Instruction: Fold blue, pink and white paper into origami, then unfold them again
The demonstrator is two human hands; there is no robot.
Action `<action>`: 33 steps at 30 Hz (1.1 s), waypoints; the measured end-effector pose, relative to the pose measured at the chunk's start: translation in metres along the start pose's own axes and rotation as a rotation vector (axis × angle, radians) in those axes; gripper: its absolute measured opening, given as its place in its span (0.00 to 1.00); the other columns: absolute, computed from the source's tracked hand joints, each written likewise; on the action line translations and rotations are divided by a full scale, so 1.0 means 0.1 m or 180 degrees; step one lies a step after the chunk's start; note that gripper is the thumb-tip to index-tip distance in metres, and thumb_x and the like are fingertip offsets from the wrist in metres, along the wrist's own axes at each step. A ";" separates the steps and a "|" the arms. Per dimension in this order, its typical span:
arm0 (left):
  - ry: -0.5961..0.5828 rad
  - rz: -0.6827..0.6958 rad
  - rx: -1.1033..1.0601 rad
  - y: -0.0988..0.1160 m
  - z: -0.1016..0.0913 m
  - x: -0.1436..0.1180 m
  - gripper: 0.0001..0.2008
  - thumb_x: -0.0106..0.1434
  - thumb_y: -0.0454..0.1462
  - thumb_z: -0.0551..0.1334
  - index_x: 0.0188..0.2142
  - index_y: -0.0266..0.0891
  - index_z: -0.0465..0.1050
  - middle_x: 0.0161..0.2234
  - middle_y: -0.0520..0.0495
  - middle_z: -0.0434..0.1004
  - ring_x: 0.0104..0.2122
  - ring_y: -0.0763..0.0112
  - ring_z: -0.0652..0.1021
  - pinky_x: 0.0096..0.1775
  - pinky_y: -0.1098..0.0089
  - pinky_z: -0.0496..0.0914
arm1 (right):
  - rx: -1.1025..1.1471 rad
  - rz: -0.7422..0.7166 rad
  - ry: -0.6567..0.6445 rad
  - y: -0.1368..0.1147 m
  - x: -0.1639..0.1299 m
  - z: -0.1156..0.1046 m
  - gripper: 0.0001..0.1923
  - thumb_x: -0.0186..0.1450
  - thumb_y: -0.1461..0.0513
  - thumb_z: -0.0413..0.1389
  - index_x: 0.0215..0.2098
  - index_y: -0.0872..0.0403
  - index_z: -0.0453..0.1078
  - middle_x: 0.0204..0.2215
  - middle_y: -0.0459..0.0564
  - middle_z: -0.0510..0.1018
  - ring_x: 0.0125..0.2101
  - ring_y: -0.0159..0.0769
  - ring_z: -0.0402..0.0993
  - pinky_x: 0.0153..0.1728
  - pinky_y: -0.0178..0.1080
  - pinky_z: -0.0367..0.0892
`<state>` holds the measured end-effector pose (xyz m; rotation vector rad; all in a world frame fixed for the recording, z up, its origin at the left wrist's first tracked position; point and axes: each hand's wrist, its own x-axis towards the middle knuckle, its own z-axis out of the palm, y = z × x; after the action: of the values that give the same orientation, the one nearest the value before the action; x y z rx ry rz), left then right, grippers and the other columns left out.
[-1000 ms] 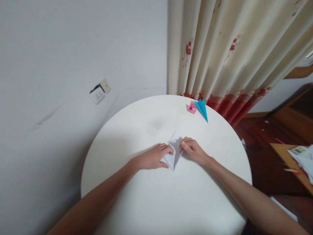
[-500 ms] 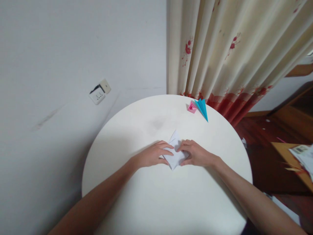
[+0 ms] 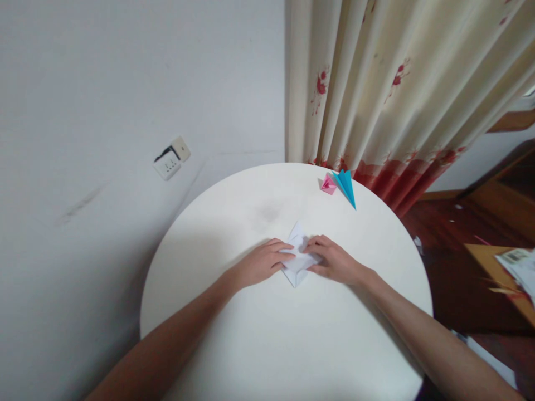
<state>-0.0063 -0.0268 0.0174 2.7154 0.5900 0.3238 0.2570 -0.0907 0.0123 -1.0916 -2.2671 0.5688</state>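
Head view: I see the folded white paper (image 3: pixel 299 260) between the left hand (image 3: pixel 261 264) and right hand (image 3: pixel 334 260), both half-curled, touching it, whether gripping I cannot tell, its long axis pointing forward between them.

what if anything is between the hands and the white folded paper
Nothing visible: the left hand and right hand already have fingers at opposite sides of the white folded paper. The pink folded paper and blue folded paper lie beyond it, near the table's far edge, clear of both hands.
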 end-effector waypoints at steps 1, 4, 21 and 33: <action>0.0006 -0.0003 0.0012 -0.01 0.00 0.00 0.16 0.69 0.31 0.59 0.52 0.47 0.77 0.56 0.47 0.75 0.54 0.63 0.72 0.56 0.58 0.67 | -0.0026 0.0013 0.0070 0.02 0.00 0.02 0.16 0.65 0.59 0.62 0.51 0.51 0.73 0.49 0.56 0.75 0.49 0.45 0.70 0.51 0.47 0.67; 0.0060 0.0005 0.0036 -0.01 0.00 0.01 0.15 0.70 0.32 0.57 0.50 0.48 0.78 0.55 0.48 0.77 0.53 0.64 0.74 0.55 0.58 0.68 | -0.0196 0.0099 0.0255 0.04 0.00 0.08 0.13 0.65 0.63 0.60 0.48 0.50 0.73 0.48 0.55 0.76 0.48 0.45 0.71 0.50 0.48 0.68; 0.0547 -0.1059 0.0046 0.06 0.10 0.11 0.11 0.70 0.32 0.55 0.42 0.41 0.76 0.39 0.46 0.81 0.42 0.62 0.78 0.46 0.64 0.70 | -0.0996 0.0863 0.0625 -0.09 0.07 0.26 0.08 0.71 0.61 0.49 0.41 0.52 0.71 0.30 0.50 0.74 0.30 0.38 0.70 0.32 0.37 0.63; 0.1293 -0.1200 -0.0620 0.14 0.16 0.17 0.15 0.72 0.38 0.51 0.29 0.39 0.68 0.34 0.47 0.70 0.34 0.67 0.73 0.39 0.68 0.66 | 0.0572 0.0918 0.1116 -0.13 0.13 0.23 0.18 0.75 0.56 0.44 0.46 0.54 0.73 0.39 0.52 0.79 0.38 0.39 0.74 0.40 0.39 0.65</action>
<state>0.0188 -0.0359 0.0108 2.2977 1.0973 0.7923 0.2279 -0.0907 0.0069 -1.3204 -1.7392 0.6253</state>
